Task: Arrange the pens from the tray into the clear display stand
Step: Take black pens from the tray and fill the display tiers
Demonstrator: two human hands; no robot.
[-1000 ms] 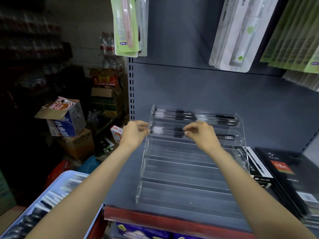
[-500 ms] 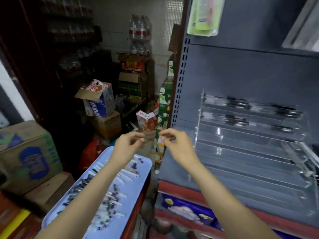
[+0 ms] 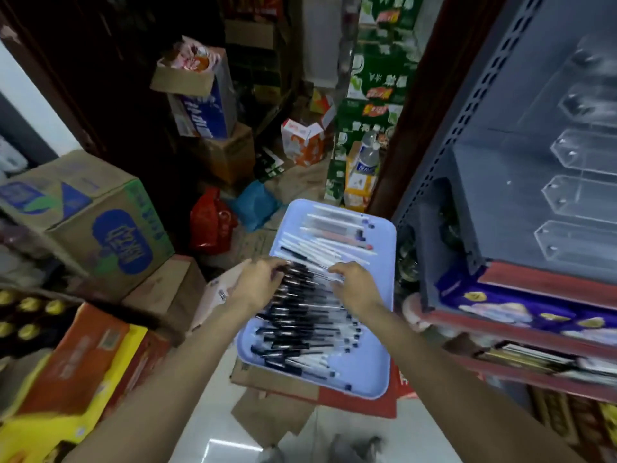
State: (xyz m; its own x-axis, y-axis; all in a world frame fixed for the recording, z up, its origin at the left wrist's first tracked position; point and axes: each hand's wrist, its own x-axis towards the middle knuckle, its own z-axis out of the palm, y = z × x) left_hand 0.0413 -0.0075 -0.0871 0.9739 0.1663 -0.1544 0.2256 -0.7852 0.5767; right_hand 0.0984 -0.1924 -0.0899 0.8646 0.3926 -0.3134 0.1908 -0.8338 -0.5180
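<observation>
A light blue tray (image 3: 377,355) lies low in the middle, on boxes. It holds several black-capped pens (image 3: 300,322) in a row and several white and clear pens (image 3: 330,235) at its far end. My left hand (image 3: 258,284) is over the left ends of the black pens, fingers curled onto them. My right hand (image 3: 355,287) is over their right ends, fingertips touching the pens. Whether either hand grips a pen is blurred. The clear display stand (image 3: 581,182) sits on the grey shelf at the right, its tiers blurred.
Cardboard boxes (image 3: 90,222) stack at the left and behind the tray. Red and blue bags (image 3: 213,222) lie on the floor beyond. The grey shelf unit (image 3: 474,202) with a red edge stands to the right of the tray. Green cartons (image 3: 374,105) stand at the back.
My view swung left and down from the display stand to the tray. Both hands left the stand's second tier, crossed over, and came down onto the black pens.
</observation>
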